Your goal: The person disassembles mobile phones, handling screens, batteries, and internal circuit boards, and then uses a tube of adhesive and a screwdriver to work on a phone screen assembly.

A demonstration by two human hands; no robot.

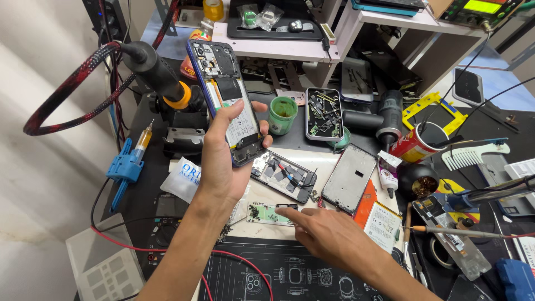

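My left hand [220, 161] is raised over the bench and grips an opened phone [223, 95] with a blue frame, its back cover off and its inner boards and battery showing. My right hand [329, 234] rests low on the mat, index finger stretched out and touching a small black part [287, 207] beside a small green circuit board [266, 213]. Just beyond lies another dismantled phone frame [284, 175], and to its right a silver phone back plate [350, 178].
A hot-air handle [159, 72] with a braided hose stands at the left near a blue syringe holder [127, 164]. A tray of small parts [324, 113], a green cup [282, 114], a red can [415, 144], a white comb [473, 154] and a black work mat [290, 273] crowd the bench.
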